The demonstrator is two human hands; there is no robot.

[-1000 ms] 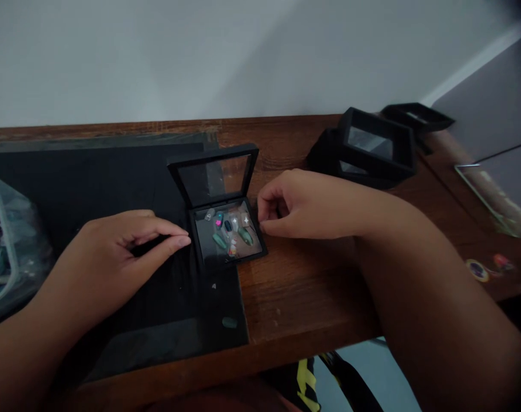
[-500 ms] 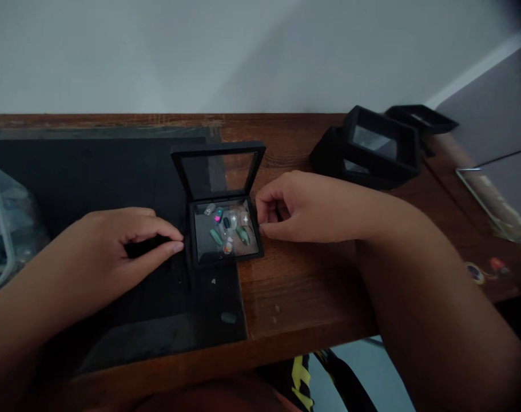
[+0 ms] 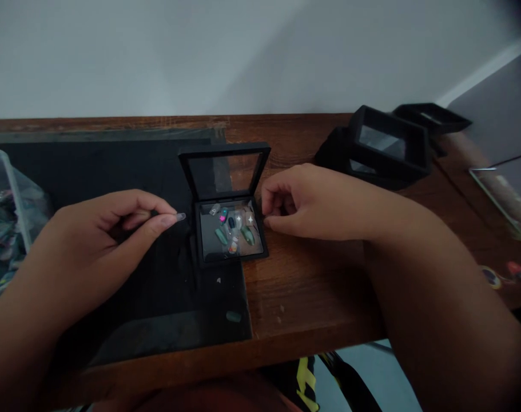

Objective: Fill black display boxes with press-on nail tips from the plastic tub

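A clear false nail [image 3: 181,217] is pinched between the thumb and forefinger of my left hand [image 3: 127,229], just left of the display case. The black display case [image 3: 255,255] stands with its windowed lid [image 3: 223,150] raised. Several decorated false nails, among them a green one [image 3: 247,235], lie on the film inside. My right hand [image 3: 303,200] is closed, its fingertips at the case's right edge; whatever they may hold is hidden. A loose dark green nail [image 3: 233,316] rests on the black mat [image 3: 157,309] near the front.
A clear plastic tub [image 3: 16,194] full of small packets stands at the left. More black display cases [image 3: 389,146] are piled at the back right. Small coloured items, including a red one [image 3: 516,269], lie at the far right of the wooden table [image 3: 311,297].
My left hand has lifted up and slightly back from the case's left edge, and a clear nail now shows in its fingertips. My right hand stays by the right edge.
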